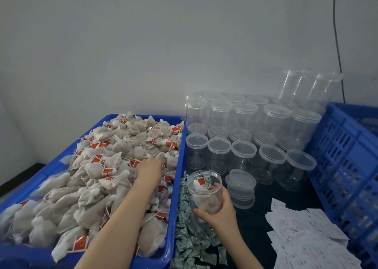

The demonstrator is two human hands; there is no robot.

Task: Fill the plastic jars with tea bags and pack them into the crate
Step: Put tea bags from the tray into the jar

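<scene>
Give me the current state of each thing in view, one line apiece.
Clear plastic jar in the right hand: open, upright, partly filled.
Loose clear plastic lid: off, on the dark table.
Clear plastic jars behind: lidded, empty, stacked.
Blue plastic tray: heaped with tea bags.
Left hand: reaching into the bags.
Right hand: gripping the jar.

hands [149, 169]: 2 | blue bins [178, 166]: 1 | blue crates [347, 156]: 1 | open jars [205, 191]: 1

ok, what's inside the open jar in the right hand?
The open jar, gripped by the right hand, holds a few tea bags, one with a red tag. The hand covers its lower right side, so the count is unclear.
</scene>
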